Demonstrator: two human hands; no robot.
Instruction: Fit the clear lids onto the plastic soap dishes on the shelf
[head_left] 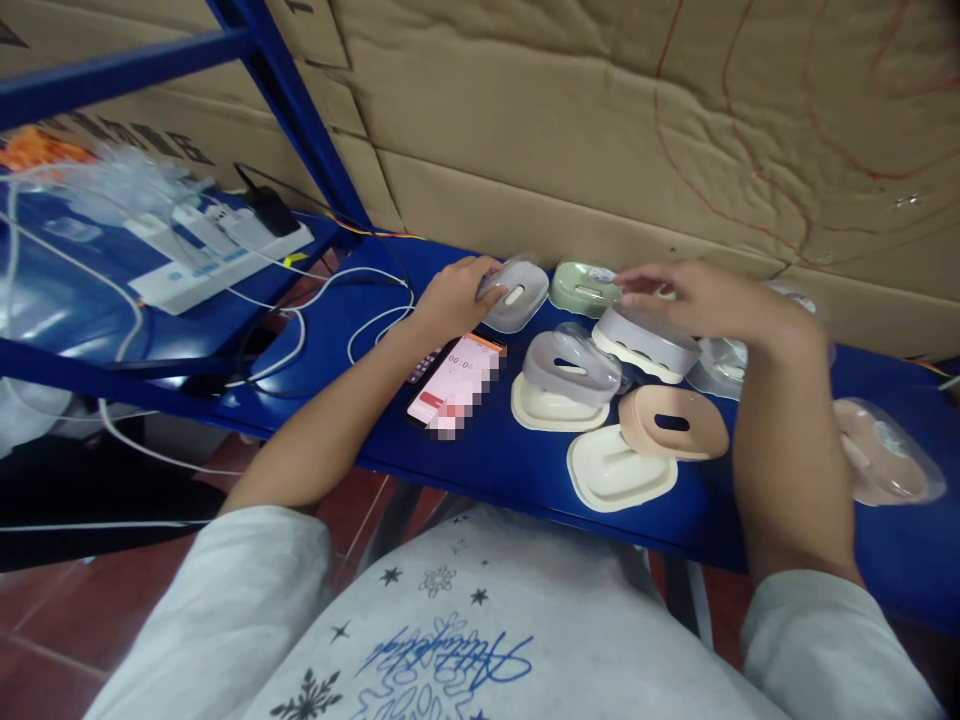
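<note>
While Some Lie Apart, Others Sit Wrapped

As I look across from the near edge of the blue surface [506,465], a peach top [709,430] comes first, bare and overlapping a cream tray [622,482]. Level with it, past the right forearm, a pink dish [885,465] sits in clear film. A grey top [538,362] lies over a second tray [555,408], with what looks like film at its right end. Those two sets I would call separated; a lilac dish [652,338] just beyond them has its pale base [626,355] underneath. Over it hangs the right hand [686,295], fingers loosely parted and closed on nothing I can see. The left hand [459,297] has its fingers at the edge of a wrapped grey dish [525,312]; whether they pinch or merely touch, I cannot tell. That dish and a green dish [570,287] beside it look unopened.

Left of the trays lies a lit phone [454,375]. Cardboard [525,190] walls the back; a crowded power strip [191,287] rests on a blue shelf [67,310] at left.
</note>
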